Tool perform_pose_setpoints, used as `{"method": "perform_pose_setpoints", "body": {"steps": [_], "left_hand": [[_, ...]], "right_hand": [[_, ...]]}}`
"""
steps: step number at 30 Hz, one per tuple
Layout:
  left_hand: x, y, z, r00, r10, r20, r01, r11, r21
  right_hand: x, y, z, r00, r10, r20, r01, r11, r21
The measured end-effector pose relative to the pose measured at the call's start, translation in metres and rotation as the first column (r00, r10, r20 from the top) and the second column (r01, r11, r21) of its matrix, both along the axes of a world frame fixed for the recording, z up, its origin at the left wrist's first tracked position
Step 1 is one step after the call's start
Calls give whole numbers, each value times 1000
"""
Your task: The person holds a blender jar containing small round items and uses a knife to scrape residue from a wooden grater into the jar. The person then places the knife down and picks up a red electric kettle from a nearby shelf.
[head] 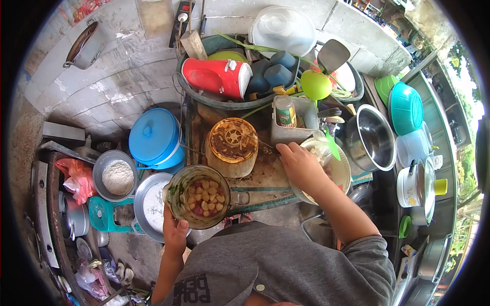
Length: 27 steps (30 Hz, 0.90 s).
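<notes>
My left hand (174, 235) supports a clear blender jar (172, 191) from its left and underside, with the jar's handle facing right. Pale peeled cloves, likely garlic (208, 195), lie inside with some reddish pieces; green bits cling to the wall. Just beyond stands a worn blender base (232, 162), its brown-stained top and drive coupling exposed. The fingertips of my right hand (304, 168) pinch a thin dark rod-like thing (264, 143) that reaches over the base's top edge; its kind is unclear. Below that forearm is a cream bowl (342, 178), partly hidden, with a clear plastic bag in it.
A blue lidded bucket (155, 137), a bowl of pale flour-like powder (118, 178) and a metal pot of white powder (155, 202) stand left. A basin (226, 104) holds a red pitcher (214, 78) and cups. A grey container (294, 134) and steel bowl (371, 137) stand right.
</notes>
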<state>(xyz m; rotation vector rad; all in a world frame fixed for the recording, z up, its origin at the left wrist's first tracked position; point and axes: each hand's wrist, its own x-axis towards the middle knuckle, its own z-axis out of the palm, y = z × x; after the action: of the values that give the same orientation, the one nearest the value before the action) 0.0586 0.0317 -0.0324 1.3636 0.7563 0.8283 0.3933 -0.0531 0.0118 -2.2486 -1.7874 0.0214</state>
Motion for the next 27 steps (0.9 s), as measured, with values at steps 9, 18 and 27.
{"method": "perform_pose_setpoints", "body": {"steps": [9,18,27], "left_hand": [[-6,3,-16,1000,-26,6,25,998,59],[-8,4,-19,999,-38,4,38,998,41],[-8,3,-11,998,-18,-57,23,996,90]], "right_hand": [[5,-10,-1,997,-43,57,43,999,3],[2,-15,-11,999,-34,-28,36,998,55],[-6,-6,-9,998,2,-66,2,998,56]]}}
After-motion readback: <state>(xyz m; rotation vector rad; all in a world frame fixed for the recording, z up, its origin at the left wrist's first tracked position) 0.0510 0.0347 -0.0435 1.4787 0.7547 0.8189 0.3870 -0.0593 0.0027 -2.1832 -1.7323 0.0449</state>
